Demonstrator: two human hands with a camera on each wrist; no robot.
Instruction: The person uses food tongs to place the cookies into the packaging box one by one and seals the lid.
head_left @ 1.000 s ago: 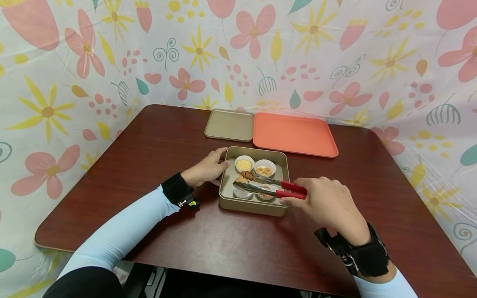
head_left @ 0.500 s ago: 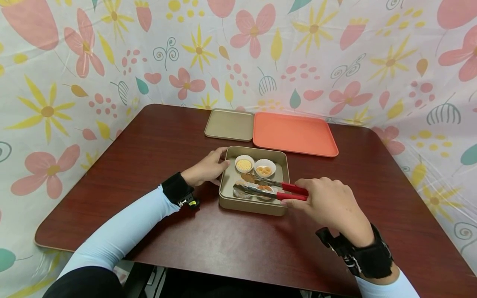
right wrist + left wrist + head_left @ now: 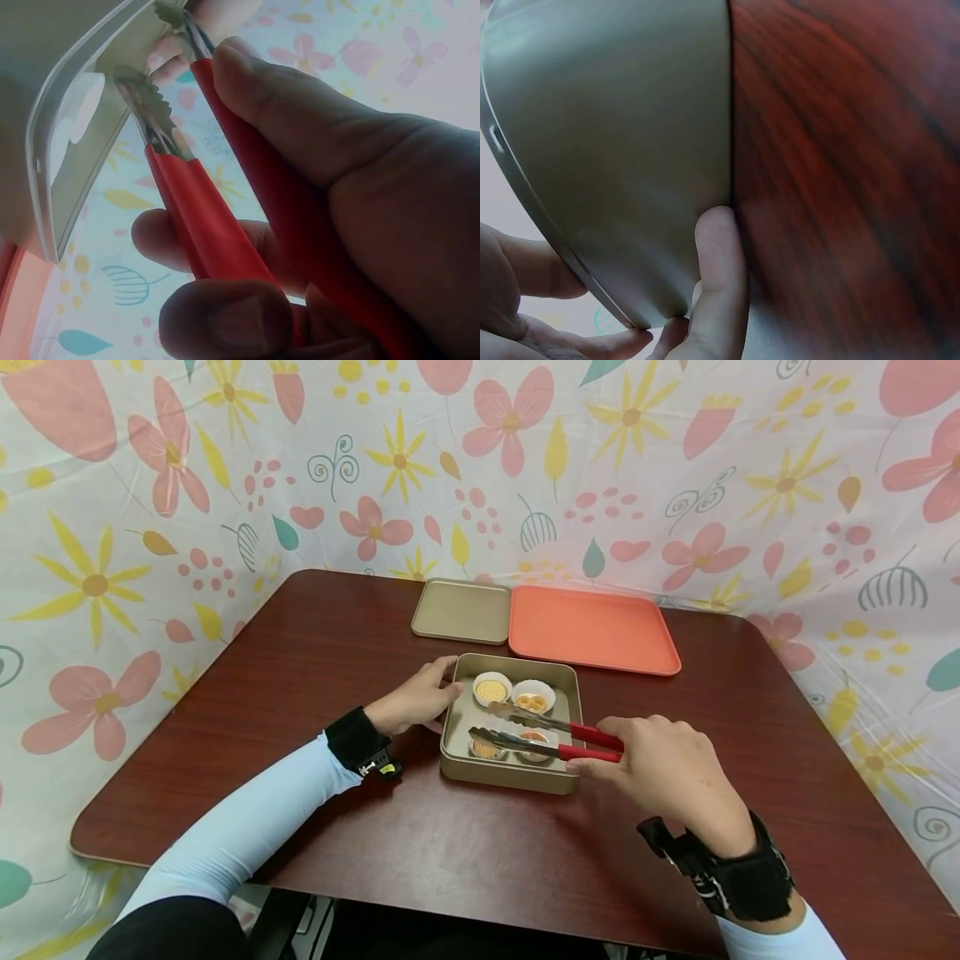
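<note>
My left hand (image 3: 422, 696) holds the left side of a gold-coloured rectangular tin (image 3: 510, 779); in the left wrist view its fingers lie against the outer wall (image 3: 630, 150) and by the rim. Inside stand several white paper cups with baked treats: a round yellow biscuit (image 3: 492, 692) at back left, small golden pretzel-shaped cookies (image 3: 532, 703) at back right. A tan treat (image 3: 486, 750) sits at front left and an orange-topped one (image 3: 534, 737) at front right, both partly behind the tongs. My right hand (image 3: 667, 772) grips red-handled metal tongs (image 3: 592, 737), whose tips are spread apart over the tin with nothing between them.
Behind the tin lie a flat gold-coloured lid or tray (image 3: 462, 612) and a larger orange tray (image 3: 596, 631), side by side on the dark wooden table (image 3: 360, 635). A flower-patterned curtain (image 3: 442, 452) rises behind the table.
The tongs' arms have spread, letting go of the tan treat, which now rests in the front-left cup. The right hand has shifted slightly right; the left hand and tin have kept still.
</note>
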